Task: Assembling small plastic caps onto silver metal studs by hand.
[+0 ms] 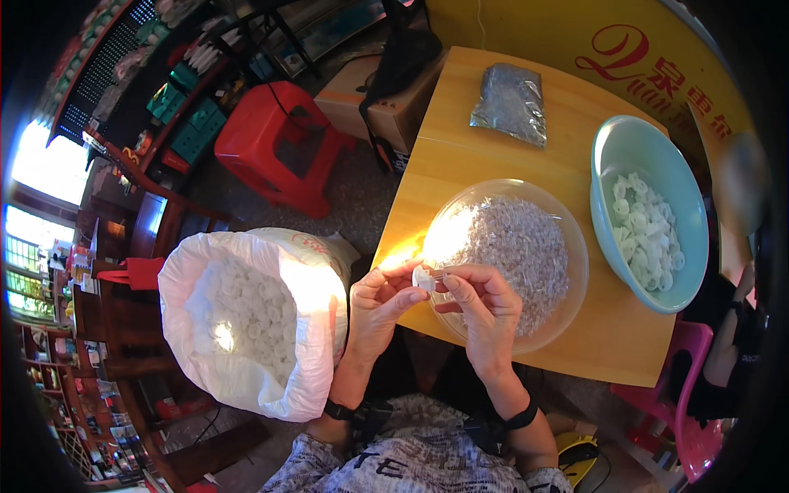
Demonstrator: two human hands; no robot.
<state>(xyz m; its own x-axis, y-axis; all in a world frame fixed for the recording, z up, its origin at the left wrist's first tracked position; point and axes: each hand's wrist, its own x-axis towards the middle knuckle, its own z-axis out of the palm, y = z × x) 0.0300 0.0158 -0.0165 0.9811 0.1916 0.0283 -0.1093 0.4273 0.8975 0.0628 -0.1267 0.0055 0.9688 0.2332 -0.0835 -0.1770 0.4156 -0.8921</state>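
Observation:
My left hand (380,306) and my right hand (483,306) meet over the near edge of a wooden table (460,140). Together they pinch a small white plastic ring part (425,276) between thumbs and fingertips. Just beyond the hands stands a clear plastic bowl (567,287) heaped with several tiny pale pieces (518,246). To its right sits a light blue bowl (612,156) holding several white ring parts (649,230).
A big white sack (185,345) of white ring parts stands open at my left, beside the table. A clear bag of small pieces (511,103) lies at the table's far side. A red stool (279,144), a cardboard box (374,99) and a pink stool (686,411) stand around.

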